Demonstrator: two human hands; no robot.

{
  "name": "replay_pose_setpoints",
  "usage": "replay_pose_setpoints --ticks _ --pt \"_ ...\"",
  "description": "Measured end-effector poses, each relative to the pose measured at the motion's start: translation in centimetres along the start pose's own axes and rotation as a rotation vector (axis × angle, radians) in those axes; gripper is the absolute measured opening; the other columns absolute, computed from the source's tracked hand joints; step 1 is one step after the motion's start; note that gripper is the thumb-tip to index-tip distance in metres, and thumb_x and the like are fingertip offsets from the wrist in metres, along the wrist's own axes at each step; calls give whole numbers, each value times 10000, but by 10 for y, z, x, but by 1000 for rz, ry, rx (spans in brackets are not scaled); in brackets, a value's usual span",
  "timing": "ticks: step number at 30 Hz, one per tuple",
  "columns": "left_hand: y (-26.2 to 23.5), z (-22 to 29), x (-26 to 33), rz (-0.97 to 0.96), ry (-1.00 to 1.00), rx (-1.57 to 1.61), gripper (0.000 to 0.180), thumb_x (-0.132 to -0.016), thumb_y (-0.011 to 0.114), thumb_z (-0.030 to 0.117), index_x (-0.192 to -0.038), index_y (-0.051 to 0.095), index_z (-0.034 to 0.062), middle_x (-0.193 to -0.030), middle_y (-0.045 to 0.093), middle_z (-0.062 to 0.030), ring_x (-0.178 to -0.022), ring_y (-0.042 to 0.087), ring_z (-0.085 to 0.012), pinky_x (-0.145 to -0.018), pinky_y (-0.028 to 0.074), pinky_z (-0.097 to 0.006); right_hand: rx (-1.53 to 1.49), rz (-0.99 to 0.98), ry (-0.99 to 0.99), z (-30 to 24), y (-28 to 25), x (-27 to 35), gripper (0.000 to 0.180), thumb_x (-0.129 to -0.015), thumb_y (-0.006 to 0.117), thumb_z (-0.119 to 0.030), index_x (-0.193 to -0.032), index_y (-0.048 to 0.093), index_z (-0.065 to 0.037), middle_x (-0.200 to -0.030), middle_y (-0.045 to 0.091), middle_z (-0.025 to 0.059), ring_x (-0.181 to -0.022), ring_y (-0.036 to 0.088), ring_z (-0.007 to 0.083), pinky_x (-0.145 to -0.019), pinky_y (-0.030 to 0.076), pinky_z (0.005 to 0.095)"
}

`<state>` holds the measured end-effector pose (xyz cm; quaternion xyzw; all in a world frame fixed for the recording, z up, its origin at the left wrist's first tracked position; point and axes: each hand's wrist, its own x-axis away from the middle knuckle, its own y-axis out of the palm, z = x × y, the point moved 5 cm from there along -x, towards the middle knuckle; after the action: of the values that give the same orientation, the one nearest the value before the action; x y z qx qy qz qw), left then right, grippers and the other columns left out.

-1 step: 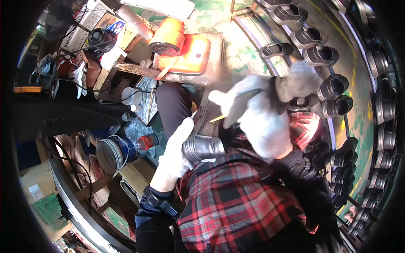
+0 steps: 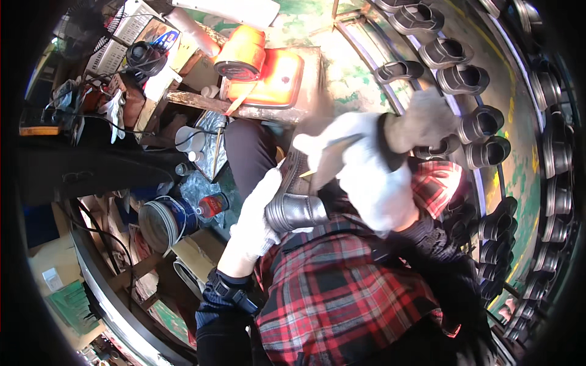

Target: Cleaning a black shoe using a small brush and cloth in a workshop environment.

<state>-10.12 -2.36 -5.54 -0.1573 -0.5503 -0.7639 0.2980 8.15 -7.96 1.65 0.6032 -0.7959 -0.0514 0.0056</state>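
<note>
My left hand [image 2: 255,215], in a white glove, grips the side of a dark grey shoe [image 2: 297,207] that rests on my lap, against my red plaid shirt. My right hand [image 2: 361,174], also in a white glove, is raised just above and right of the shoe. It pinches a thin yellowish stick [image 2: 322,160] that points down toward the shoe's top. A grey cloth or glove part [image 2: 427,122] sticks up behind the right hand and is blurred by motion.
Rows of dark shoes [image 2: 476,79] sit on curved racks along the right side. An orange box-shaped device [image 2: 274,79] lies on a wooden bench ahead. At my left stand a blue tin [image 2: 165,222], a small red bottle [image 2: 212,204] and white jars [image 2: 188,138].
</note>
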Motion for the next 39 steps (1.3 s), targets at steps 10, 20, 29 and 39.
replay_pose_setpoints --ticks 10,20,29,39 --pt "10 -11 -11 -360 -3 791 675 -969 473 576 -1306 551 -3 -1264 610 -202 -1134 607 -355 -984 489 -487 296 -81 -2 53 33 32 201 -848 606 -61 -1004 724 -16 -1080 620 145 -988 624 280 -870 513 368" --pt "17 -15 -8 -272 25 728 827 -956 422 653 -1467 368 6 -1395 469 -308 -1193 560 -458 -874 572 -573 -2 -94 -232 0 9 24 630 -992 488 -531 -860 712 43 -856 710 161 -840 700 279 -904 548 390" --pt "25 -23 -7 -435 27 533 803 -993 468 519 -1497 269 -75 -1311 502 -357 -896 667 -318 -646 579 -314 -159 208 -148 6 -65 17 361 -964 567 -300 -998 634 53 -807 674 135 -726 683 242 -745 576 388" --pt "11 -38 -17 -421 -22 569 838 -947 519 559 -1505 288 -22 -1294 534 -331 -953 682 -353 -709 584 -300 13 51 -23 -30 -37 25 253 -874 655 -133 -1087 623 0 -931 690 154 -841 687 229 -740 552 336"
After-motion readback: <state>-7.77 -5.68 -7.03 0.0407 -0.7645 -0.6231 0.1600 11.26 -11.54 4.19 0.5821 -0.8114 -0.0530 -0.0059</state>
